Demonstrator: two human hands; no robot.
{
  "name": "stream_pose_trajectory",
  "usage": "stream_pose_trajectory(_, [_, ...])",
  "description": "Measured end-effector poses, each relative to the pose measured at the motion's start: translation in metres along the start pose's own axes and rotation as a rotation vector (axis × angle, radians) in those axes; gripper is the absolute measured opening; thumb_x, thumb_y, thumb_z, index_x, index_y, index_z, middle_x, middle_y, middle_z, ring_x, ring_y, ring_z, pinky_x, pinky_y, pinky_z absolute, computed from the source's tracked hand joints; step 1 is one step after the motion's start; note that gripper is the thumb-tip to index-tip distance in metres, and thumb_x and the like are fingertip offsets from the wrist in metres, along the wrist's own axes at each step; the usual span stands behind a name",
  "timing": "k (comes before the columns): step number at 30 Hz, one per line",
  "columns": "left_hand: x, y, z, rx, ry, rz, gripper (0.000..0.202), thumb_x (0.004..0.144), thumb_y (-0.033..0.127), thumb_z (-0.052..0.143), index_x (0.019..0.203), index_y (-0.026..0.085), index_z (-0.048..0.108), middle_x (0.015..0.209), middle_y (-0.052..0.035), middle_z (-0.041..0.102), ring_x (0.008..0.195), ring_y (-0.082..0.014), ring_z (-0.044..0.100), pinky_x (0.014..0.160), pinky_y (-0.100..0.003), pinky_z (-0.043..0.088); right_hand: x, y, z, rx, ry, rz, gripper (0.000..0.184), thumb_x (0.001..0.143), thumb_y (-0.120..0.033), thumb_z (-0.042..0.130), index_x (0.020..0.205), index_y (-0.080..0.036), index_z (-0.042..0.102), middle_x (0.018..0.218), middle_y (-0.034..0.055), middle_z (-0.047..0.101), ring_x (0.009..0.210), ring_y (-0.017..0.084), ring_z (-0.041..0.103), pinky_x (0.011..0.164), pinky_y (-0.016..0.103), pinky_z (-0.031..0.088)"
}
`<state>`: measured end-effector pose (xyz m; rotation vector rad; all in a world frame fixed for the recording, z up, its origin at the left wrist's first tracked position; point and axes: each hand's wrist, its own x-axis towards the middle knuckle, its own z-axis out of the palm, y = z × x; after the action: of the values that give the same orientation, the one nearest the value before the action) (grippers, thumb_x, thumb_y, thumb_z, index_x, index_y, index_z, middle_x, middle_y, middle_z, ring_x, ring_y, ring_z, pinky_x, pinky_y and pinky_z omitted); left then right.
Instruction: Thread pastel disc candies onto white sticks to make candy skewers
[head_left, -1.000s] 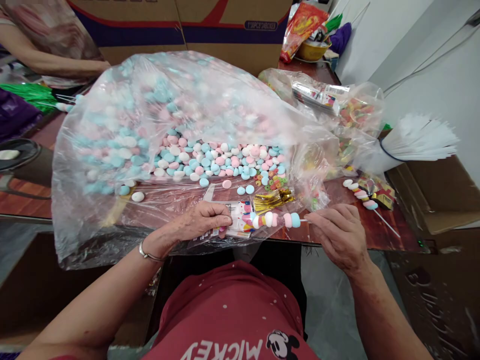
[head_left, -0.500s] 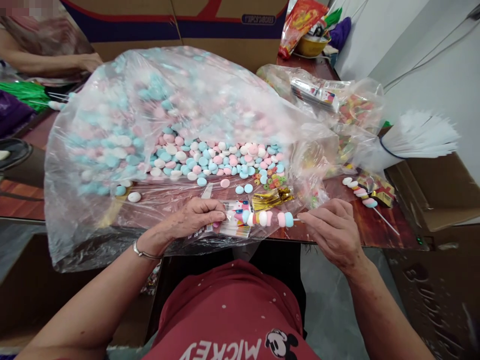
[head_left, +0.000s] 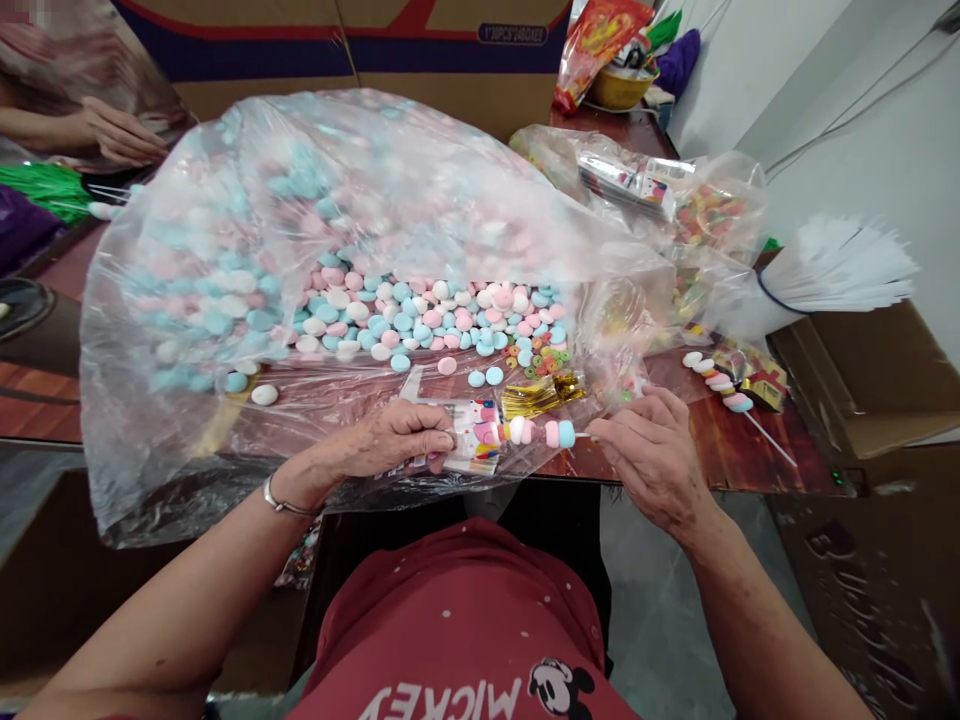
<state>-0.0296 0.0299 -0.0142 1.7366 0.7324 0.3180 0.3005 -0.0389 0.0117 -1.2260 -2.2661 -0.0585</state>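
Note:
My left hand [head_left: 394, 440] is closed in a pinch on a small printed clear wrapper bag [head_left: 469, 445] at the table's near edge. My right hand [head_left: 649, 450] pinches the stick end of a candy skewer [head_left: 536, 433] threaded with pink, white and blue marshmallow discs. The skewer's tip lies inside the mouth of the wrapper. A big clear plastic bag [head_left: 337, 230] full of pink, blue and white marshmallow discs lies just behind my hands, with loose discs spilled at its opening.
A finished skewer [head_left: 724, 390] lies on the table at right. Gold twist ties [head_left: 540, 395] and small ring candies sit before the bag. White sticks [head_left: 832, 270] fan out far right. Cardboard boxes stand behind; another person's hand [head_left: 120, 130] works at far left.
The skewer has slid leftward, further into the wrapper, with my right hand following it. The other person's hand at far left has shifted.

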Motion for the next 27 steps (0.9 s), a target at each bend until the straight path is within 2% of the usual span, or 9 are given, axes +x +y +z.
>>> stream_pose_trajectory(5, [-0.003, -0.003, 0.002, -0.073, -0.025, -0.029, 0.03, 0.09, 0.039, 0.06, 0.074, 0.016, 0.068, 0.066, -0.0012, 0.065, 0.06, -0.0109, 0.056, 0.056, -0.019, 0.041, -0.002, 0.002, 0.0, 0.051, -0.041, 0.032, 0.018, 0.095, -0.02, 0.05, 0.093, -0.027, 0.067, 0.073, -0.0023, 0.066, 0.079, 0.017, 0.056, 0.098, 0.042, 0.035])
stream_pose_trajectory(9, [-0.002, 0.0, 0.006, -0.092, -0.051, -0.06, 0.03, 0.09, 0.039, 0.06, 0.073, 0.016, 0.067, 0.064, 0.0002, 0.063, 0.058, -0.0099, 0.054, 0.054, -0.019, 0.04, -0.002, -0.001, 0.003, 0.006, 0.054, 0.019, 0.017, 0.093, -0.018, 0.054, 0.094, -0.027, 0.067, 0.075, -0.0026, 0.068, 0.084, 0.018, 0.058, 0.106, 0.046, 0.032])
stream_pose_trajectory(13, [0.0, 0.003, 0.01, -0.137, -0.015, -0.061, 0.028, 0.089, 0.038, 0.06, 0.073, 0.016, 0.065, 0.063, 0.0007, 0.061, 0.057, -0.0098, 0.053, 0.053, -0.019, 0.04, 0.0, -0.007, 0.005, 0.015, 0.118, 0.032, 0.014, 0.091, -0.018, 0.056, 0.091, -0.026, 0.067, 0.078, -0.001, 0.069, 0.082, 0.019, 0.058, 0.105, 0.046, 0.035])
stream_pose_trajectory(17, [0.002, 0.004, 0.013, -0.134, -0.001, -0.054, 0.026, 0.088, 0.037, 0.061, 0.074, 0.015, 0.065, 0.063, 0.0002, 0.062, 0.057, -0.0102, 0.053, 0.054, -0.02, 0.041, 0.0, -0.012, 0.01, 0.041, 0.053, 0.037, 0.016, 0.093, -0.018, 0.053, 0.088, -0.024, 0.067, 0.072, -0.0011, 0.065, 0.078, 0.018, 0.056, 0.099, 0.042, 0.039])
stream_pose_trajectory(20, [0.002, 0.004, 0.012, -0.145, 0.006, -0.066, 0.025, 0.086, 0.038, 0.063, 0.074, 0.016, 0.064, 0.062, 0.0005, 0.062, 0.057, -0.0105, 0.054, 0.053, -0.02, 0.04, -0.001, -0.013, 0.013, 0.0, 0.052, 0.032, 0.017, 0.093, -0.017, 0.052, 0.089, -0.025, 0.066, 0.066, -0.0027, 0.061, 0.077, 0.018, 0.056, 0.102, 0.044, 0.037])
stream_pose_trajectory(24, [0.001, 0.003, 0.008, -0.221, 0.026, -0.139, 0.029, 0.085, 0.042, 0.064, 0.073, 0.016, 0.063, 0.059, 0.0004, 0.063, 0.055, -0.0108, 0.054, 0.052, -0.02, 0.039, -0.002, -0.009, 0.01, 0.021, 0.046, 0.003, 0.019, 0.093, -0.016, 0.054, 0.095, -0.029, 0.068, 0.072, -0.0036, 0.068, 0.089, 0.019, 0.061, 0.111, 0.049, 0.029])
stream_pose_trajectory(27, [0.001, 0.0, 0.005, -0.224, 0.008, -0.168, 0.03, 0.084, 0.043, 0.065, 0.073, 0.015, 0.063, 0.057, -0.0002, 0.064, 0.051, -0.0102, 0.052, 0.05, -0.02, 0.037, 0.0, -0.008, 0.008, 0.043, -0.022, -0.037, 0.018, 0.092, -0.017, 0.057, 0.094, -0.03, 0.07, 0.078, -0.0031, 0.073, 0.099, 0.021, 0.062, 0.109, 0.048, 0.03])
